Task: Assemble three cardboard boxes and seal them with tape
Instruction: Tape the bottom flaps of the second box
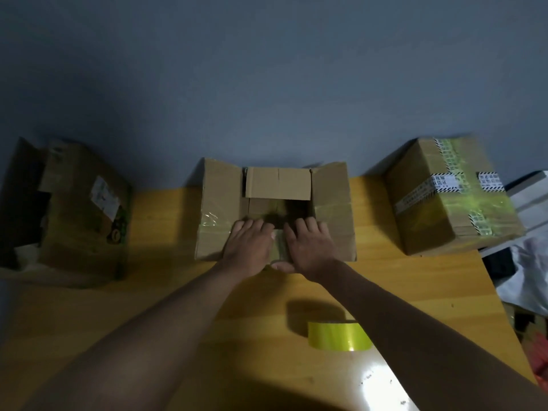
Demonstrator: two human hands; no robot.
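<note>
A brown cardboard box point(218, 197) stands in the middle of the yellow table point(166, 209) with its top open and its flaps spread. My left hand point(248, 241) and my right hand point(310, 246) lie flat side by side on the near flap, fingers pointing into the opening. Between them a strip of yellowish tape point(278, 247) runs down the box's front. A roll of yellow-green tape point(338, 335) lies on the table near my right forearm. A taped, closed box point(444, 197) sits at the right. An open, printed box point(80, 212) sits at the left.
A grey-blue wall rises right behind the boxes. Past the table's right edge lie a white bag point(530, 277) and mixed clutter. A bright glare patch point(376, 384) marks the near table surface.
</note>
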